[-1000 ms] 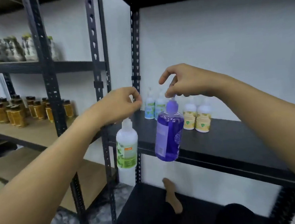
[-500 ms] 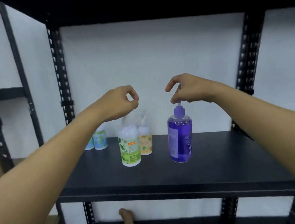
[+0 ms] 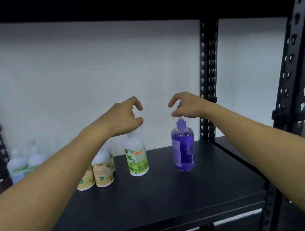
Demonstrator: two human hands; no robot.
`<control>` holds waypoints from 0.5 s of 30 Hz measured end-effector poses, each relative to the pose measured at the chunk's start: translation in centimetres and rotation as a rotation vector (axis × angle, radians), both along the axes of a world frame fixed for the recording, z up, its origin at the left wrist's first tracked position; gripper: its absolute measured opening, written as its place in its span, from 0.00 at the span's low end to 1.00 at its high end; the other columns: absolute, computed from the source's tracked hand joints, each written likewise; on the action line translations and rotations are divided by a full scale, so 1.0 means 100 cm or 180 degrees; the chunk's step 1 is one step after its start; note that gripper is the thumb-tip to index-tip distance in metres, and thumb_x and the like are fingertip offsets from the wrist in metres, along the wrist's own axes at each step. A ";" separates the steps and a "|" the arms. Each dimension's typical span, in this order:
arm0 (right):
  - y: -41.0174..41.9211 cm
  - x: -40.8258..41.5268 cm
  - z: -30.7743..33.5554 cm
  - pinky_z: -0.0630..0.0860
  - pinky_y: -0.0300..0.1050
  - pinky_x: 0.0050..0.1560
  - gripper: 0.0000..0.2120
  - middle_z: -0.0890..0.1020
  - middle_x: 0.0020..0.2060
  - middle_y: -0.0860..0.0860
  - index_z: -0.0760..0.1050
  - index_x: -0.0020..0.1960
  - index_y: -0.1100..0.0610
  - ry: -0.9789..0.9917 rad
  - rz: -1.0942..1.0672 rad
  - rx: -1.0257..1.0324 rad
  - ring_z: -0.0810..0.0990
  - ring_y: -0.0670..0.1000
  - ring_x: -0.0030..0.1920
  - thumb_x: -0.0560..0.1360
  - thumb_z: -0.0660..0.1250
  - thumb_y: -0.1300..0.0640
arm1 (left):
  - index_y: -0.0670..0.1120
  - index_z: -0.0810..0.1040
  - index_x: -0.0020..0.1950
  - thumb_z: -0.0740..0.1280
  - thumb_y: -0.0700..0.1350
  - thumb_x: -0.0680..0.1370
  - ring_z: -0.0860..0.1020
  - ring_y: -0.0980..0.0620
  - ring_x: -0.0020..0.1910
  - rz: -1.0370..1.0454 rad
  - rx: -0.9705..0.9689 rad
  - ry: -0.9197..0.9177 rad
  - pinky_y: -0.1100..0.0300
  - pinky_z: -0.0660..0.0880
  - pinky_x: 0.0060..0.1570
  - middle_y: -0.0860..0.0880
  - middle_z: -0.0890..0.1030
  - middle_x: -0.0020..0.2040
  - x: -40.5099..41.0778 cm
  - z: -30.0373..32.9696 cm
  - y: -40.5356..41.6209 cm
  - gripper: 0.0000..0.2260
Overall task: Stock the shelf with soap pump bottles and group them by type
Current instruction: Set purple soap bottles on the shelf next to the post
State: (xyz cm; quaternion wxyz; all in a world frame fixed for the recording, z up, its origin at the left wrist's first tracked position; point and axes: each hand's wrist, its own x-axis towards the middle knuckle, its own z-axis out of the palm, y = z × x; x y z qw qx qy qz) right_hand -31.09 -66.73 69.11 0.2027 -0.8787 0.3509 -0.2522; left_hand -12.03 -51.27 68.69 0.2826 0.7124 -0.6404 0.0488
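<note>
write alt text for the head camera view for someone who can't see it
A person's two hands reach over a black shelf: the right hand pinches the pump of an upright purple soap bottle, while the left hand hovers, fingers curled, over the top of an upright green-labelled white bottle. Further left stand yellow-labelled bottles and blue-labelled bottles.

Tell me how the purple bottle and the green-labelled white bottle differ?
The purple bottle is see-through with violet liquid; the white bottle is opaque with a leafy green label. The purple one is wider and stands further right. The right hand pinches the purple bottle's pump; the left hand is above the white one. Both stand upright on the black shelf.
</note>
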 end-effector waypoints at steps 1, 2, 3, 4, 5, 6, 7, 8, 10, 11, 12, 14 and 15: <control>-0.007 -0.002 -0.002 0.74 0.42 0.42 0.14 0.80 0.43 0.51 0.76 0.59 0.52 -0.0012 -0.0040 0.0003 0.78 0.48 0.40 0.74 0.73 0.58 | 0.55 0.71 0.59 0.66 0.46 0.75 0.79 0.51 0.42 -0.0034 0.0009 -0.0016 0.56 0.75 0.42 0.50 0.80 0.42 -0.001 -0.002 -0.007 0.13; -0.014 -0.003 -0.004 0.74 0.41 0.41 0.14 0.79 0.43 0.51 0.76 0.59 0.52 -0.0032 -0.0078 -0.0003 0.78 0.48 0.39 0.74 0.73 0.58 | 0.55 0.70 0.59 0.67 0.46 0.75 0.79 0.50 0.42 -0.0067 0.0008 -0.0046 0.55 0.76 0.44 0.49 0.79 0.42 -0.002 -0.003 -0.013 0.14; -0.020 -0.004 -0.006 0.74 0.41 0.40 0.14 0.79 0.43 0.50 0.76 0.59 0.52 -0.0057 -0.0109 -0.0013 0.77 0.47 0.38 0.74 0.73 0.58 | 0.55 0.70 0.59 0.67 0.46 0.75 0.78 0.49 0.42 -0.0087 -0.0002 -0.0090 0.53 0.76 0.45 0.49 0.79 0.43 -0.003 -0.005 -0.019 0.14; -0.026 -0.004 -0.009 0.72 0.41 0.38 0.13 0.78 0.43 0.49 0.76 0.58 0.52 -0.0082 -0.0134 -0.0020 0.77 0.47 0.37 0.74 0.73 0.58 | 0.56 0.69 0.59 0.67 0.46 0.75 0.78 0.49 0.42 -0.0097 -0.0023 -0.0140 0.53 0.76 0.46 0.48 0.78 0.43 -0.003 -0.007 -0.024 0.15; -0.031 -0.004 -0.011 0.71 0.40 0.37 0.13 0.78 0.43 0.48 0.76 0.58 0.52 -0.0097 -0.0155 -0.0025 0.76 0.46 0.36 0.75 0.73 0.58 | 0.56 0.69 0.60 0.67 0.45 0.75 0.78 0.49 0.43 -0.0104 -0.0046 -0.0177 0.52 0.77 0.46 0.48 0.78 0.44 -0.003 -0.009 -0.030 0.15; -0.037 -0.004 -0.014 0.71 0.40 0.37 0.13 0.78 0.43 0.48 0.76 0.57 0.52 -0.0098 -0.0176 -0.0026 0.76 0.46 0.36 0.75 0.72 0.57 | 0.56 0.69 0.60 0.67 0.45 0.75 0.77 0.49 0.43 -0.0113 -0.0067 -0.0195 0.52 0.77 0.45 0.48 0.77 0.44 -0.004 -0.011 -0.035 0.16; -0.042 -0.004 -0.017 0.71 0.41 0.38 0.12 0.78 0.44 0.48 0.76 0.57 0.52 -0.0092 -0.0194 -0.0024 0.77 0.47 0.36 0.74 0.72 0.57 | 0.56 0.69 0.61 0.67 0.45 0.75 0.77 0.49 0.42 -0.0120 -0.0078 -0.0200 0.52 0.77 0.45 0.48 0.77 0.44 -0.003 -0.013 -0.039 0.16; -0.047 -0.003 -0.020 0.72 0.42 0.40 0.12 0.78 0.44 0.49 0.76 0.57 0.51 -0.0090 -0.0213 -0.0017 0.78 0.47 0.38 0.74 0.72 0.57 | 0.55 0.68 0.61 0.66 0.45 0.75 0.77 0.50 0.42 -0.0124 -0.0077 -0.0205 0.52 0.76 0.45 0.49 0.77 0.44 -0.003 -0.015 -0.044 0.16; -0.056 -0.002 -0.026 0.74 0.43 0.42 0.12 0.79 0.45 0.50 0.76 0.57 0.51 -0.0128 -0.0241 0.0004 0.78 0.48 0.39 0.74 0.72 0.57 | 0.55 0.68 0.62 0.66 0.45 0.75 0.76 0.51 0.42 -0.0128 -0.0065 -0.0213 0.53 0.76 0.45 0.49 0.76 0.45 -0.001 -0.019 -0.052 0.17; -0.059 -0.002 -0.029 0.74 0.42 0.41 0.12 0.79 0.44 0.51 0.76 0.57 0.51 -0.0166 -0.0258 0.0007 0.78 0.48 0.38 0.74 0.72 0.57 | 0.55 0.68 0.62 0.66 0.45 0.75 0.76 0.51 0.43 -0.0130 -0.0071 -0.0206 0.52 0.76 0.45 0.49 0.76 0.45 -0.001 -0.021 -0.056 0.17; -0.062 -0.001 -0.031 0.73 0.42 0.40 0.11 0.79 0.44 0.51 0.77 0.56 0.51 -0.0209 -0.0278 0.0006 0.78 0.48 0.38 0.75 0.72 0.57 | 0.55 0.68 0.62 0.66 0.44 0.75 0.76 0.51 0.43 -0.0132 -0.0089 -0.0198 0.53 0.76 0.45 0.50 0.76 0.45 0.000 -0.023 -0.060 0.17; -0.067 0.001 -0.034 0.72 0.41 0.39 0.11 0.79 0.43 0.51 0.76 0.56 0.50 -0.0275 -0.0305 0.0018 0.78 0.47 0.38 0.75 0.72 0.56 | 0.55 0.68 0.62 0.66 0.44 0.74 0.75 0.52 0.43 -0.0133 -0.0143 -0.0182 0.53 0.76 0.45 0.50 0.75 0.45 0.002 -0.028 -0.066 0.18; -0.069 0.002 -0.035 0.71 0.41 0.39 0.11 0.79 0.43 0.51 0.77 0.56 0.50 -0.0292 -0.0312 0.0027 0.78 0.47 0.38 0.75 0.72 0.56 | 0.55 0.68 0.62 0.66 0.43 0.74 0.75 0.52 0.43 -0.0133 -0.0169 -0.0168 0.53 0.75 0.45 0.50 0.75 0.45 0.002 -0.030 -0.069 0.18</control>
